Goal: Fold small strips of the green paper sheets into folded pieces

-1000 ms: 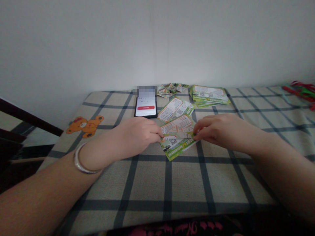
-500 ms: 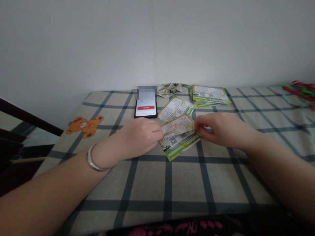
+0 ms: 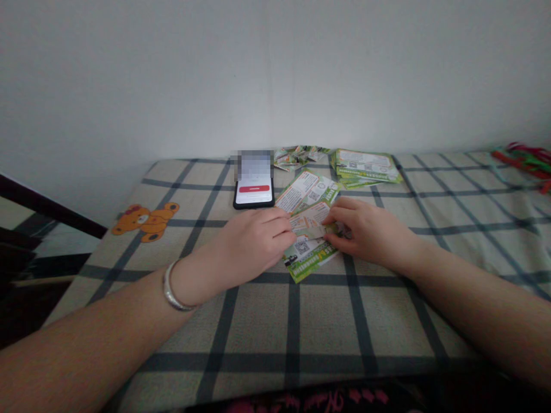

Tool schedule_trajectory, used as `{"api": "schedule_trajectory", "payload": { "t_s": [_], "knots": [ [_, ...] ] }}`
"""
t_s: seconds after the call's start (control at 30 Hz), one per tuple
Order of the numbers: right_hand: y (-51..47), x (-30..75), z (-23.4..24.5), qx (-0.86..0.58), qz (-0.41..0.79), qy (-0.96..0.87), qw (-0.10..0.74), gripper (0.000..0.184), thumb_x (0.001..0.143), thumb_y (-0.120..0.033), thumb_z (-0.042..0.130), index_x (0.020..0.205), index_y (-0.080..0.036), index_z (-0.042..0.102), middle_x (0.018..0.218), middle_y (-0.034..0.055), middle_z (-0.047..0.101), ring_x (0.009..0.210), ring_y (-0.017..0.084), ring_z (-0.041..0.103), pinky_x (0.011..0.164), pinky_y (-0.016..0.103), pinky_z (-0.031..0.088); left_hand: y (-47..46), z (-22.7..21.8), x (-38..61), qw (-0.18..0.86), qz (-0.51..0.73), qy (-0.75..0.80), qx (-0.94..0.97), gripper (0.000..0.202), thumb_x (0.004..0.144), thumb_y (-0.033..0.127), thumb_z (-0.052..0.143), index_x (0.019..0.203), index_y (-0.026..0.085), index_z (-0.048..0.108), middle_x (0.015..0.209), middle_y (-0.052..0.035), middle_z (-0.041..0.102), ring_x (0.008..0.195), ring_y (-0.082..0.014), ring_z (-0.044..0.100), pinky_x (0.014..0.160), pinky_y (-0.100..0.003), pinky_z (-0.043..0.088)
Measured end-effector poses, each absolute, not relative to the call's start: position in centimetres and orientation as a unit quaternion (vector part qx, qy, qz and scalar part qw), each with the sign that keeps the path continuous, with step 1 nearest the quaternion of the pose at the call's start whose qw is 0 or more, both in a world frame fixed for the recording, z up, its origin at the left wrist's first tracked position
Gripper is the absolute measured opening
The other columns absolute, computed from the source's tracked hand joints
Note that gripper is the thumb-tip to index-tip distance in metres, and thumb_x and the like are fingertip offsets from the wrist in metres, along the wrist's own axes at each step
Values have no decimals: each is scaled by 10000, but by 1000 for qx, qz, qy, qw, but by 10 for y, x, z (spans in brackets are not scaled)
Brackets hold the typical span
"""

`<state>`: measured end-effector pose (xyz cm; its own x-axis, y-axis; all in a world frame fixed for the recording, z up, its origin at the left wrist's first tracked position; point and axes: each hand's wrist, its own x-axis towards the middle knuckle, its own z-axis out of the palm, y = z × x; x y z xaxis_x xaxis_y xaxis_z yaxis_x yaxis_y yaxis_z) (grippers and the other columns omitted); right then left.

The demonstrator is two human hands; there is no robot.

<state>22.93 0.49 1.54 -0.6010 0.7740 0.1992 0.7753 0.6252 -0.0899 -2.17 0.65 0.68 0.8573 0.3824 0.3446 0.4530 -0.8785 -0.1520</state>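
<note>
A green and white printed flyer [image 3: 306, 248] lies at an angle on the checked cloth, its upper part folded over. My left hand [image 3: 260, 238], with a silver bangle at the wrist, pinches the flyer's left side, its fingertips partly hidden. From the right, my right hand [image 3: 355, 229] has thumb and fingers closed on the same flyer near the fold. Just behind it lies another flat flyer [image 3: 301, 192], partly covered by the folded one.
A phone [image 3: 255, 194] with a lit screen lies behind my left hand. Folded flyers [image 3: 297, 156] and a stack of flat flyers [image 3: 368, 165] sit by the wall. An orange bear cutout [image 3: 146, 221] is at left, red and green strands [image 3: 529, 163] at far right.
My right hand has moved left, from the flyer's right edge to nearer its middle. The left hand has shifted slightly right along the flyer.
</note>
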Motion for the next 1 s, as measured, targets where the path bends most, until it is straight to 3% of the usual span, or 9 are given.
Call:
{"api": "schedule_trajectory", "payload": {
  "t_s": [0.2, 0.43, 0.67, 1.0],
  "knots": [
    [6, 227, 12, -419, -2, -899, 132, 143, 835, -295, 623, 917, -181, 652, 913, 42, 608, 840, 196, 596, 705, 295, 446, 4, 3, -19, 91, -138, -263, -951, 151, 913, 204, 517, 931, 155, 659, 1036, -76, 659, 1017, -229, 592, 890, -409, 528],
    [5, 223, 8, -383, 31, -909, 163, 130, 823, -262, 636, 916, -171, 638, 918, 44, 621, 872, 203, 591, 744, 311, 457, 1, 0, -18, 47, -169, -315, -933, 344, 890, 213, 561, 1226, 141, 557, 1283, -101, 578, 1180, -249, 528, 1012, -438, 467],
    [3, 222, 7, -376, 54, -909, 173, 135, 828, -234, 625, 943, -164, 619, 941, 45, 615, 884, 189, 579, 763, 305, 453, 4, -1, -18, 3, -183, -311, -933, 418, 889, 286, 593, 1276, 144, 528, 1263, -97, 586, 1212, -241, 500, 1059, -429, 428],
    [2, 221, 9, -384, 83, -902, 178, 48, 841, -209, 601, 876, -182, 620, 911, 31, 591, 843, 167, 566, 729, 290, 446, -1, 5, -18, 70, -230, -241, -940, 427, 858, 181, 630, 1268, 157, 512, 1153, -81, 623, 1070, -219, 568, 957, -391, 491]
  ]
}}
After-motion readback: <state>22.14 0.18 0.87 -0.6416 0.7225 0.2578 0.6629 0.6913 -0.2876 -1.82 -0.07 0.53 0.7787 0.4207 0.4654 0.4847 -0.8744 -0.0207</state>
